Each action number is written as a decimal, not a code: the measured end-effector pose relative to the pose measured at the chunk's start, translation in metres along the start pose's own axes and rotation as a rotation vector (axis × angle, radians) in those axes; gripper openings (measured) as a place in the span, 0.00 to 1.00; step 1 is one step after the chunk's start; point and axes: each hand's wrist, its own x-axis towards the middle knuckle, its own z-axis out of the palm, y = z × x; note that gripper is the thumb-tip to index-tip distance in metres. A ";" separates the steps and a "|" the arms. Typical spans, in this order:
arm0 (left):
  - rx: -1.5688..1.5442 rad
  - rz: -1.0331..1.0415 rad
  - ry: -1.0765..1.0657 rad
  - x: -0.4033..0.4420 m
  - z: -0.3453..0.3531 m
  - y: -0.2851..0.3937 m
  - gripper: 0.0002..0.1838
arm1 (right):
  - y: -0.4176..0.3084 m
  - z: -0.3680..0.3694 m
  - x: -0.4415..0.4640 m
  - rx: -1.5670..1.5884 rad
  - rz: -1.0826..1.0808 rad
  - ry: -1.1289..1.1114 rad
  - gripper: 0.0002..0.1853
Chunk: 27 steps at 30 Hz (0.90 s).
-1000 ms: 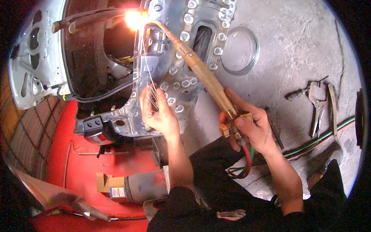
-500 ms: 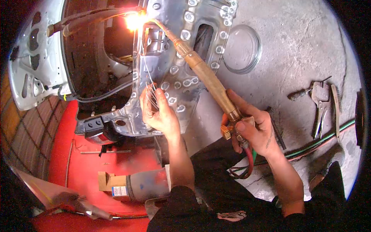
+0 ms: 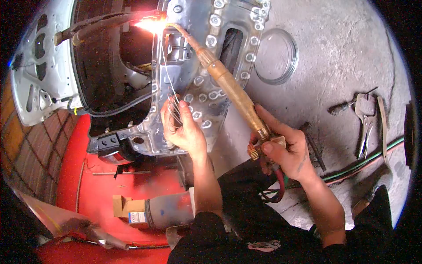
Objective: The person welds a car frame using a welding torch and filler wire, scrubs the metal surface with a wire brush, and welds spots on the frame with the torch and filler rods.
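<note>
My left hand (image 3: 185,130) is closed round a small coil of thin wire (image 3: 174,113), whose free end runs up toward a bright flame (image 3: 151,24). In my right hand (image 3: 285,152) is a brass torch (image 3: 235,94), gripped near its valves, with red and green hoses below. The torch's bent tip points left at the flame, by the edge of a bare metal car body panel (image 3: 178,75). Glare hides the exact spot where wire and metal meet.
A wire coil (image 3: 293,57), locking pliers (image 3: 365,119) and hoses (image 3: 365,163) lie on the concrete floor at right. The car's open door (image 3: 41,66) stands at left. Below it are a cardboard box (image 3: 127,206) and a grey cylinder (image 3: 167,211).
The flame glow has shrunk and stretches further left. The torch and my right hand have shifted slightly left since half a second ago. My left hand has barely moved.
</note>
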 end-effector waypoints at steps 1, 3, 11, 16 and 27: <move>-0.004 -0.001 0.000 0.000 0.000 0.000 0.11 | -0.003 0.000 0.000 -0.006 0.015 -0.002 0.36; -0.011 -0.005 0.003 0.000 0.000 -0.001 0.11 | 0.000 -0.003 0.001 -0.004 -0.004 0.000 0.37; 0.097 0.074 -0.007 0.003 -0.004 -0.009 0.10 | -0.003 -0.011 0.003 0.060 -0.013 -0.027 0.39; 0.058 0.073 0.007 0.002 -0.002 -0.010 0.10 | -0.005 -0.016 0.005 0.034 -0.005 -0.047 0.40; 0.035 0.088 0.032 0.002 0.002 -0.011 0.10 | -0.002 -0.015 0.005 0.090 0.000 -0.037 0.40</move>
